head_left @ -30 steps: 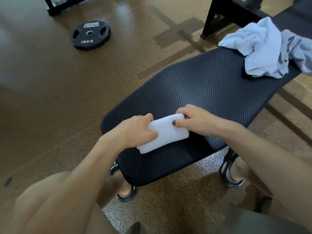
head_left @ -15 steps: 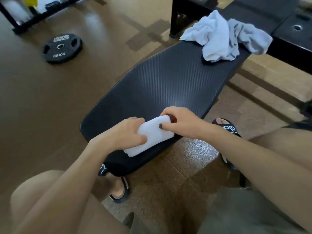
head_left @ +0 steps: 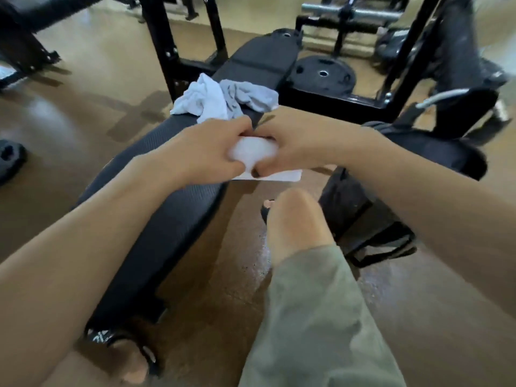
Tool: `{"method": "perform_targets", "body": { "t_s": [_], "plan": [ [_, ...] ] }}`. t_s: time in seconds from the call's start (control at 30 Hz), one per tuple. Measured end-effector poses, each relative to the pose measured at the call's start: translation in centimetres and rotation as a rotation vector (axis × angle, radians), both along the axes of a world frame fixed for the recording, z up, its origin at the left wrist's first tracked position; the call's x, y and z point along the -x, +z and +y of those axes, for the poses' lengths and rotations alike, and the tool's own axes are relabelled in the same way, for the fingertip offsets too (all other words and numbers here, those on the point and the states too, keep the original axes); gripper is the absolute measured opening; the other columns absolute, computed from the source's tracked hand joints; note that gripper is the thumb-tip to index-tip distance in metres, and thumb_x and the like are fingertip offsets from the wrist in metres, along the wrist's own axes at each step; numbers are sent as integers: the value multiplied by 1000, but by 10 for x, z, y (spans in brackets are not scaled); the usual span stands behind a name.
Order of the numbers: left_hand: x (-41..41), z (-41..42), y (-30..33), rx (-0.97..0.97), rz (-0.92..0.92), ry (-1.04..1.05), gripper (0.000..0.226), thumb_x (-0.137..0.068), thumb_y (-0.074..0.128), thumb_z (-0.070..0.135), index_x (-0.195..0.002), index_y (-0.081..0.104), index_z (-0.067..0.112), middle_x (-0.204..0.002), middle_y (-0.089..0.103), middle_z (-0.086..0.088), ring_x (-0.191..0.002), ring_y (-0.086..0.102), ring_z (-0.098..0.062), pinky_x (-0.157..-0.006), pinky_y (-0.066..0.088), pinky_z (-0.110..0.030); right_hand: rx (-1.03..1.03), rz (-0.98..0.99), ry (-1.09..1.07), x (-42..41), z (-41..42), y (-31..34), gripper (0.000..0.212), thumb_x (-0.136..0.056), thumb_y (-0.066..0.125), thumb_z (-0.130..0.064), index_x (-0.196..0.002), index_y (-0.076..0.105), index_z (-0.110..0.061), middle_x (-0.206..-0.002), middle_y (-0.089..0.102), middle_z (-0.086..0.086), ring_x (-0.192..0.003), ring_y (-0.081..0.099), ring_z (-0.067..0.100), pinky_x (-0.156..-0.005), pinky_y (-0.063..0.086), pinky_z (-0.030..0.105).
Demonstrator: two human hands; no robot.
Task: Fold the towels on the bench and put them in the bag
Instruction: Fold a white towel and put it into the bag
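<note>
A folded white towel [head_left: 252,153] is held in the air between both my hands, just past the right edge of the black bench [head_left: 156,219]. My left hand [head_left: 206,152] grips its left side and my right hand [head_left: 296,146] grips its right side; a flat corner sticks out below. Farther along the bench lies a crumpled pile of white and grey towels [head_left: 223,100]. A black bag [head_left: 413,155] stands on the floor to the right, partly hidden behind my right forearm.
My bare knee [head_left: 296,219] and sandalled feet are below the hands. A black weight plate [head_left: 322,74] and black rack frames [head_left: 418,51] stand behind the bench. Another plate [head_left: 9,155] lies at the far left on the brown floor.
Both hands have lifted the folded towel off the bench pad and carried it to the right, off the bench edge. The view has swung up and right, showing the bag.
</note>
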State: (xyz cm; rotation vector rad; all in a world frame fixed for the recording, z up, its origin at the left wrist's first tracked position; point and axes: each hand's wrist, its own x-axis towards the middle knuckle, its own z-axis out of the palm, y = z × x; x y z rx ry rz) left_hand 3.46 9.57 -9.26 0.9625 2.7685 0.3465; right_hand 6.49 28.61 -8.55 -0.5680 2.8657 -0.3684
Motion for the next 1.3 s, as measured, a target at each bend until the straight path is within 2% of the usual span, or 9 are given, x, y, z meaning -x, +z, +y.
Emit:
{"method": "perform_targets", "body": {
  "t_s": [0.13, 0.33, 0.5, 0.6, 0.8, 0.97, 1.1, 1.2, 1.3],
  "plan": [
    [-1, 80, 7, -69, 50, -191, 52, -86, 62, 17, -136, 50, 26, -113, 63, 1, -101, 58, -23, -82, 49, -43, -2, 82, -145, -38, 74, 8, 60, -81, 71, -47, -137, 51, -40, -94, 52, -21, -92, 49, 10, -76, 43, 31],
    [-3, 169, 3, -133, 63, -377, 51, -84, 64, 23, -132, 50, 29, -120, 64, 0, -104, 58, -24, -83, 51, -46, -100, 87, -359, -79, 158, 3, 40, -91, 67, -45, -123, 61, -23, -102, 62, -3, -96, 60, 20, -75, 47, 35],
    [3, 190, -12, -606, -532, 10, 76, -78, 85, 48, -139, 49, 20, -124, 61, 5, -111, 61, -10, -95, 53, -32, 434, 0, -604, -94, 203, -5, 19, -95, 67, -40, -96, 69, -20, -84, 67, -3, -70, 62, 5, -57, 43, 14],
    [-5, 197, -23, -742, -997, 94, 51, -89, 74, 47, -130, 63, 18, -124, 70, -3, -115, 68, -18, -108, 50, -42, 933, -14, -709, -93, 201, -13, 22, -98, 65, -34, -105, 70, -14, -97, 73, 3, -85, 70, 12, -70, 53, 21],
    [-19, 224, -16, -924, -947, 46, 45, -92, 72, 16, -134, 56, 21, -121, 71, -3, -108, 71, -20, -81, 61, -34, 1360, -25, -687, -95, 171, -41, 29, -100, 62, -13, -127, 64, -4, -125, 66, 21, -115, 66, 36, -99, 55, 50],
    [-5, 235, -13, -569, -402, -169, 41, -82, 75, 31, -118, 56, 26, -104, 64, 6, -94, 64, -14, -71, 53, -30, 918, 181, -813, -109, 199, -22, 66, -79, 80, -18, -139, 53, -17, -128, 64, 4, -119, 63, 17, -108, 48, 42],
    [2, 250, -4, -229, -108, -372, 31, -69, 70, 44, -92, 54, 31, -89, 59, 4, -85, 59, -19, -70, 51, -38, 184, 624, -387, -106, 213, 17, 82, -73, 72, -17, -149, 42, -11, -142, 48, 10, -135, 43, 25, -117, 33, 37],
    [1, 263, 2, -117, -69, -415, 30, -71, 76, 46, -78, 49, 34, -77, 57, 7, -73, 58, -18, -59, 47, -34, -324, 399, -236, -90, 209, 11, 109, -71, 79, -31, -160, 19, -10, -139, 55, 9, -130, 49, 29, -115, 32, 38],
    [5, 263, 1, -145, -70, -459, 45, -67, 76, 52, -105, 66, 30, -91, 66, 9, -84, 63, -15, -69, 54, -35, -344, 198, -399, -80, 216, -5, 106, -80, 77, -39, -159, 10, -19, -118, 65, 6, -102, 64, 29, -82, 52, 40]
  ]
}}
